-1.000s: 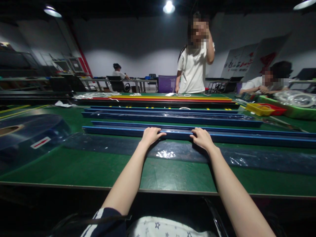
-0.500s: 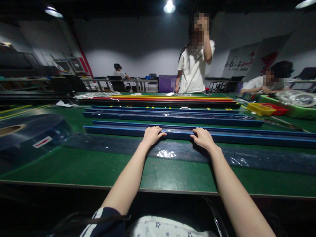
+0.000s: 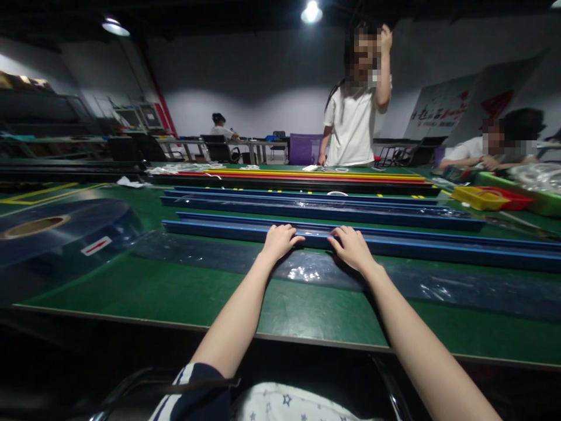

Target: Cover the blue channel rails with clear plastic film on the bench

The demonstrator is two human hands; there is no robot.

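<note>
A long blue channel-shaped profile (image 3: 210, 229) lies crosswise on the green table in front of me. My left hand (image 3: 279, 242) grips it left of centre, with fingers curled over the top and the thumb along the near side. A short distance to the right, my right hand (image 3: 349, 247) is closed on the same profile in a similar way, its thumb pointing toward the left one. Something glossy and clear shows in the channel between the hands. Nearer to me, under my wrists, a clear plastic strip (image 3: 302, 272) lies flat, running toward a large clear film roll (image 3: 118, 216) at left.
Behind lies a second blue profile (image 3: 245, 203), then yellow, red and black strips (image 3: 315, 178). At right are a yellow tray (image 3: 477, 199) and a green crate (image 3: 543, 200). One person (image 3: 355, 128) stands across the table; another (image 3: 468, 153) leans at the right.
My right hand has slid left along the blue profile, closer to my left hand, which stays in place. The view has turned slightly left. The standing person's raised hand has moved to the side of the head.
</note>
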